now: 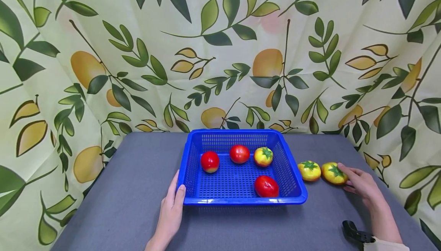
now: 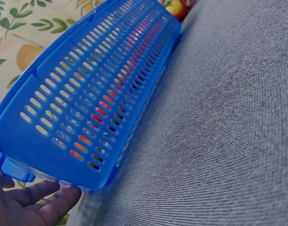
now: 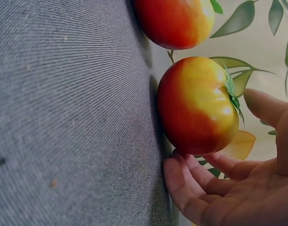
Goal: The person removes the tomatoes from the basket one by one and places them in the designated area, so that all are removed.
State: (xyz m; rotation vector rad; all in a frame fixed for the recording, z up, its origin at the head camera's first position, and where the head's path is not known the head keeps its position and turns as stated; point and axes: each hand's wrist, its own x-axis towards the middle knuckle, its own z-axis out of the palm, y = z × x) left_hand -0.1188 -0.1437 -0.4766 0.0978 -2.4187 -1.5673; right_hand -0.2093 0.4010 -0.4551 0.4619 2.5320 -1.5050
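Note:
A blue plastic basket with slotted walls sits on the grey cloth, holding several toy tomatoes. My left hand grips its near left corner, thumb on the rim and fingers along the outer wall. To the right of the basket are two yellow-red tomatoes with green leaf tops. My right hand is at the outer tomato. In the right wrist view its fingers touch the tomato's side, while the thumb stands a little apart from the leafy top. The other tomato lies between it and the basket.
Inside the basket are a red tomato at left, another red tomato at the back, a yellow one beside that, and a red one near the front. A leaf-patterned curtain hangs behind the grey table.

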